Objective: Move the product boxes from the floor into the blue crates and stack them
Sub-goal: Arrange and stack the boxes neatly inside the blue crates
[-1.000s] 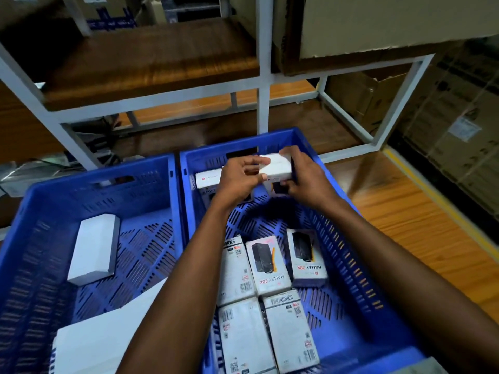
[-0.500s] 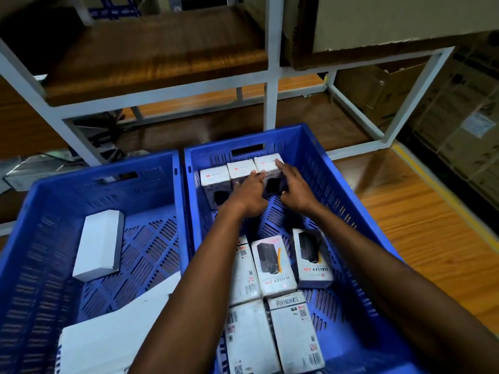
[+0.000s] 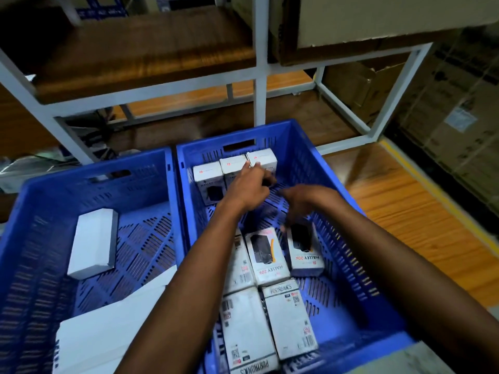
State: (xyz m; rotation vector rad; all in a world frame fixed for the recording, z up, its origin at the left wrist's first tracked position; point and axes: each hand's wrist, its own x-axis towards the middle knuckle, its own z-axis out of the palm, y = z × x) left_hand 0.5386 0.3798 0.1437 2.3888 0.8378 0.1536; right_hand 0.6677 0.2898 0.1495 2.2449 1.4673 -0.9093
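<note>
Starting with the right-hand blue crate (image 3: 302,139), the risk, as I judge it, sits in its far row. Three upright boxes (image 3: 233,164) stand on end against the far wall with nothing bracing their near faces, so a careless nudge could tip one forward onto the crate floor. The flat boxes (image 3: 267,255) nearer the person lie loose and slightly askew, and a hurried pick could drag a neighbour out of line. The left hand (image 3: 248,190) is spread, fingers straight, its fingertips resting on top of the rightmost upright box (image 3: 266,157) and gripping nothing. The right hand (image 3: 305,203) hangs above one flat box, fingers drooping loosely and blurred. It holds nothing; whether it touches the box I cannot tell.
</note>
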